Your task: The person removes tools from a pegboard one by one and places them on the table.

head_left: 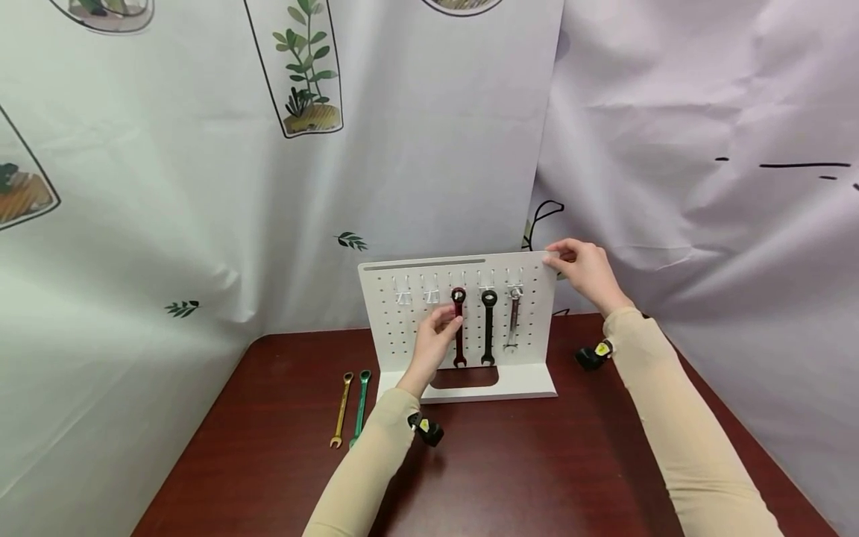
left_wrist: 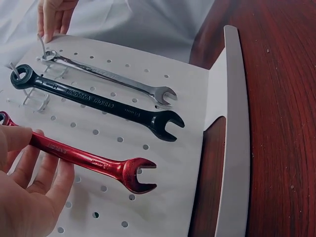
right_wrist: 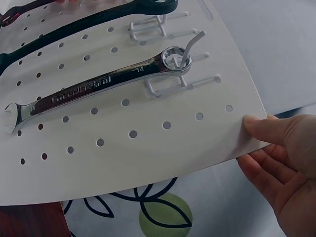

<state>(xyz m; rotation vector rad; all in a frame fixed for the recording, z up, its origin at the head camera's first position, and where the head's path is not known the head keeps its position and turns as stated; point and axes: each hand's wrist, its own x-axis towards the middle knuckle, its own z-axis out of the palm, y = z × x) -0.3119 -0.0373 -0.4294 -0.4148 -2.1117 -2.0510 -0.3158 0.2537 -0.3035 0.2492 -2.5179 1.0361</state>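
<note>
My left hand (head_left: pixel 435 339) pinches a red combination wrench (left_wrist: pixel 94 159) by its shaft, the ring end up against the white pegboard (head_left: pixel 403 335). Its open end points down in the head view. Beside it hang a black wrench (head_left: pixel 488 328) and a silver wrench (right_wrist: pixel 98 89), each with its ring over a white hook (right_wrist: pixel 192 47). My right hand (head_left: pixel 585 270) grips the board's upper right corner between thumb and fingers, the thumb on the front face (right_wrist: pixel 291 163).
On the dark red table (head_left: pixel 510 462), a yellow wrench (head_left: pixel 341 410) and a green wrench (head_left: pixel 362 403) lie left of the board's base (head_left: pixel 523 382). Two bare hooks, a left one (head_left: pixel 403 291) and its neighbour (head_left: pixel 431 291), are on the board. A white printed curtain (head_left: pixel 429 149) hangs behind.
</note>
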